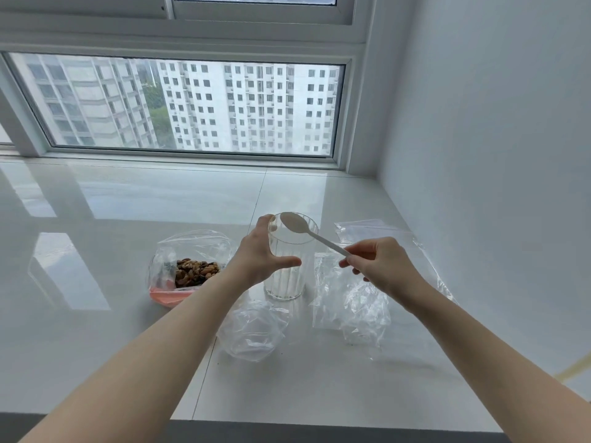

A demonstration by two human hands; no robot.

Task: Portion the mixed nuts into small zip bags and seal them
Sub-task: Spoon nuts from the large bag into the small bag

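Both my forearms reach forward over the glossy white counter [96,251], rising from the lower corners toward the middle. My left hand [256,257] is turned thumb-side toward me and wraps the clear ribbed cup [287,270]: the thumb lies across the cup's near face, pointing right, while the fingers curl round its far left side up near the rim. The cup stands upright on the counter. My right hand [380,263] is held just to the right of the cup, wrist bent a little, back of the hand facing me, and it pinches the end of the white plastic spoon [307,233] between thumb and fingertips. The spoon slants up and to the left, so its bowl sits over the cup's mouth; the bowl looks bare. The mixed nuts [196,271] lie in a heap inside a large clear bag with a pink zip strip [192,247], resting on the counter just left of my left wrist. The small zip bags [348,302] lie crumpled and flat to the right of the cup, under my right hand, and another crumpled clear bag [252,330] sits in front of the cup between my forearms.
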